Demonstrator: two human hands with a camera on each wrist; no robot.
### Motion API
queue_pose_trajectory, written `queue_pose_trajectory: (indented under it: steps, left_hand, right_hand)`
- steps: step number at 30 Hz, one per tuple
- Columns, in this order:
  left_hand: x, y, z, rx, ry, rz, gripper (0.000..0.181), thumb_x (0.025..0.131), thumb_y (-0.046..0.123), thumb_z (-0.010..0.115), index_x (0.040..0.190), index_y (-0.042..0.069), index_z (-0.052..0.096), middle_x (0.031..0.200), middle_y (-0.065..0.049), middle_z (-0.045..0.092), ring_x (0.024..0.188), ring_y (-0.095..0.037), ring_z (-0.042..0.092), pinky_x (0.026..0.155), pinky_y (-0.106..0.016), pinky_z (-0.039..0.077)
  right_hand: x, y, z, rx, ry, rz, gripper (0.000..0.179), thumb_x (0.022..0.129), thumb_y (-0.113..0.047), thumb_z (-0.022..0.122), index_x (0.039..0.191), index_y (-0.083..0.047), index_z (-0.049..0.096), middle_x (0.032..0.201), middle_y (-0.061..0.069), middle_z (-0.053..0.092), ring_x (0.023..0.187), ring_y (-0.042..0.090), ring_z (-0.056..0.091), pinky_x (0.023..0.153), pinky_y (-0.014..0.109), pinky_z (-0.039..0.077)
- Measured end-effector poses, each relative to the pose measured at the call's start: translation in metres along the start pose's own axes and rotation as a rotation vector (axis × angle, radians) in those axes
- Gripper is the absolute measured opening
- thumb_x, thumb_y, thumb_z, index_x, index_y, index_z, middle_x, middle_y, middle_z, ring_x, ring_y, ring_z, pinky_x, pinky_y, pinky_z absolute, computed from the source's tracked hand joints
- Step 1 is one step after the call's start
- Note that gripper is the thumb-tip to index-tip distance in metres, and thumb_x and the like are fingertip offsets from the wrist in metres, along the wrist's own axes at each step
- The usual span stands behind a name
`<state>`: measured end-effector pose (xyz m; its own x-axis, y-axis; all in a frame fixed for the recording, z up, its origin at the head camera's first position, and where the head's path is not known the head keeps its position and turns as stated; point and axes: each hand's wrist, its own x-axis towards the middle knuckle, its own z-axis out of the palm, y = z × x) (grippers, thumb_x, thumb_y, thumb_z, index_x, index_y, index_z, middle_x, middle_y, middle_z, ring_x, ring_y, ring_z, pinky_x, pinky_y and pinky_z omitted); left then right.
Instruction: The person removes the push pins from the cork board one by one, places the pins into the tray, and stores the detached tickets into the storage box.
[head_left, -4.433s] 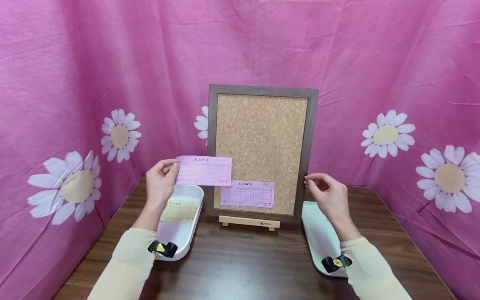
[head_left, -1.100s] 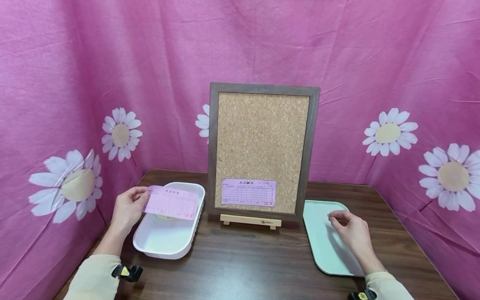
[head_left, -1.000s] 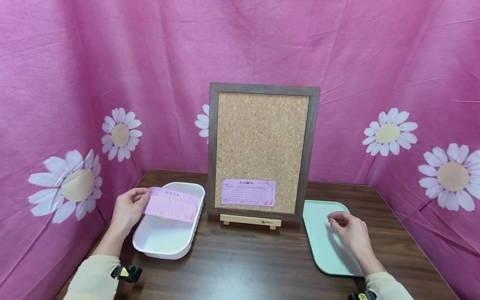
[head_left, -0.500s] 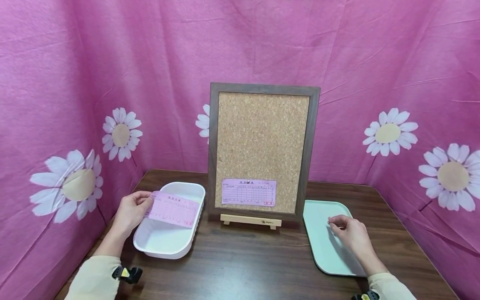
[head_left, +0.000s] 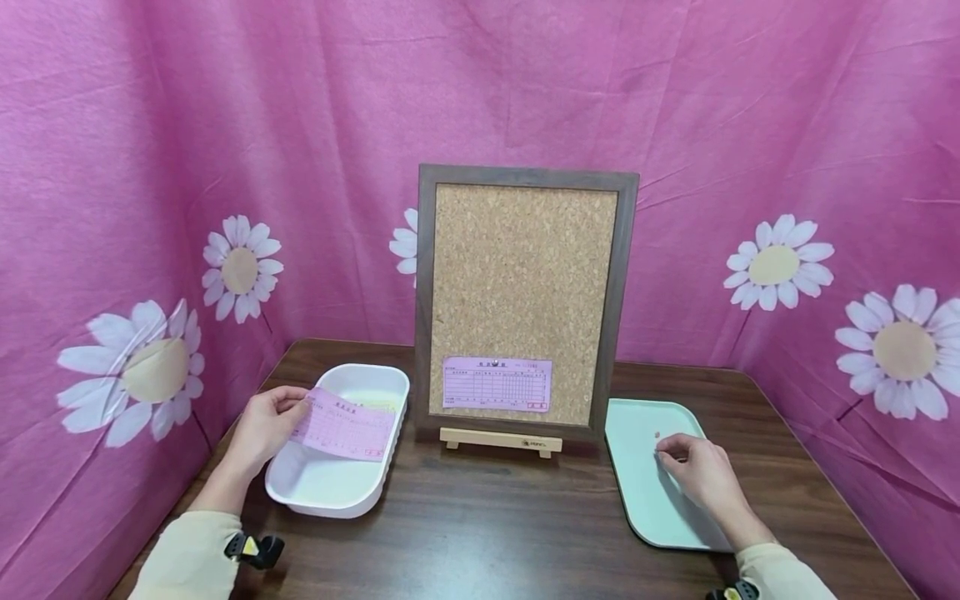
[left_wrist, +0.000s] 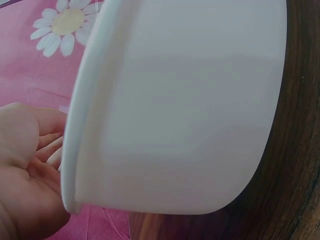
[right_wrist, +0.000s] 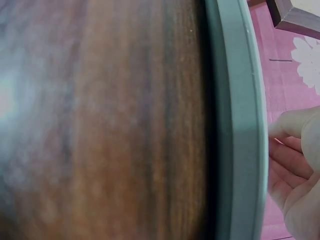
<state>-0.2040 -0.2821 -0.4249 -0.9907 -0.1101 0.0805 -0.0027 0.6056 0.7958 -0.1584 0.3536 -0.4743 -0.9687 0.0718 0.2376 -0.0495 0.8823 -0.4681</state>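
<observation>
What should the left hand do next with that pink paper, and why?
I think the left hand should gently let the pink paper drop into the white tray. It pinches the paper by one end, the paper is already over the tray, and a yellowish paper lies inside, so papers seem to belong there.

Pink curtain (head_left: 525, 83) — white daisies (head_left: 776, 265), dark wooden tabletop (head_left: 472, 517)

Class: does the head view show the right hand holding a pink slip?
No: the left hand holds the loose pink slip, the right hand none.
</observation>
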Motion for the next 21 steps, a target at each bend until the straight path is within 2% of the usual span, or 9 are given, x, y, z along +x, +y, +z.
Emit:
queue_pose_trajectory:
  steps: [6,13,18,21]
  left_hand:
    - [-0.0018,0.0011,-0.0025,-0.011,-0.01,0.033,0.032,0.108,0.01,0.063,0.131,-0.011,0.068,0.125,-0.031,0.075,0.1,-0.014,0.072,0.076,-0.009,0.051]
    - [-0.0029,-0.0007,-0.0054,-0.075,0.015,0.076,0.03,0.108,0.006,0.063,0.131,-0.013,0.067,0.128,-0.034,0.073,0.093,0.014,0.064,0.079,-0.003,0.051]
    - [-0.0032,0.0,-0.0077,-0.168,0.028,0.098,0.032,0.108,0.004,0.06,0.132,-0.016,0.064,0.131,-0.038,0.069,0.092,0.012,0.068,0.081,-0.008,0.056]
    - [-0.0039,0.0005,-0.009,-0.19,0.032,0.108,0.033,0.109,0.006,0.061,0.134,-0.016,0.064,0.133,-0.039,0.068,0.093,0.009,0.07,0.082,-0.009,0.057]
  right_hand:
    - [0.0011,-0.0019,-0.0003,-0.017,-0.012,0.002,0.007,0.088,-0.005,0.081,0.095,-0.003,0.079,0.092,0.011,0.081,0.084,0.024,0.072,0.071,0.035,0.053]
    - [0.0033,-0.003,-0.0027,-0.035,-0.047,0.015,0.005,0.091,-0.005,0.078,0.095,-0.004,0.08,0.093,0.012,0.08,0.087,0.028,0.073,0.075,0.041,0.056]
    - [0.0023,-0.0031,-0.0053,-0.027,-0.041,0.013,0.008,0.093,-0.009,0.078,0.099,-0.004,0.08,0.098,0.014,0.081,0.092,0.034,0.075,0.079,0.045,0.057]
    - [0.0002,-0.0029,-0.0076,-0.016,-0.024,0.004,0.011,0.094,-0.011,0.078,0.102,-0.004,0.081,0.1,0.015,0.082,0.091,0.032,0.075,0.078,0.043,0.057]
